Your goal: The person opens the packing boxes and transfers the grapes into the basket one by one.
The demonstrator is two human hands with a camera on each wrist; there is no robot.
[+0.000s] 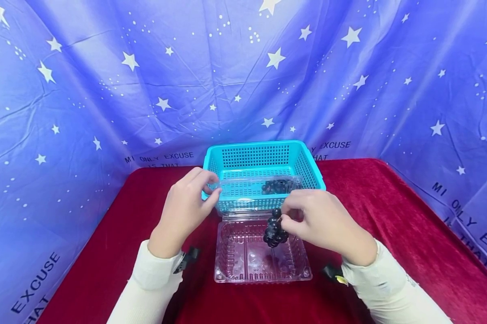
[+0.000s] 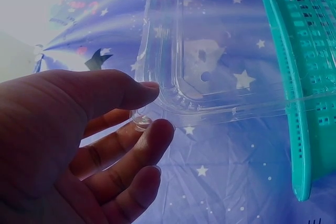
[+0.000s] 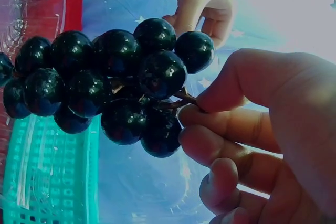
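My right hand (image 1: 322, 220) pinches the stem of a bunch of dark grapes (image 3: 89, 85) between thumb and forefinger. The bunch hangs over the base of a clear plastic clamshell box (image 1: 243, 274), inside its outline in the head view. With thumb and fingertips, my left hand (image 1: 186, 202) pinches a corner of the box's raised clear lid (image 2: 210, 108). The lid stands up at the hinge side, in front of the turquoise basket (image 1: 263, 146). A dark grape-like cluster (image 1: 275, 186) shows through or on the lid.
The basket, with perforated walls, stands on the red velvet cloth (image 1: 373, 193) behind the box. A blue curtain (image 1: 227, 58) with white stars hangs around the back and sides. Small dark devices are strapped at both wrists.
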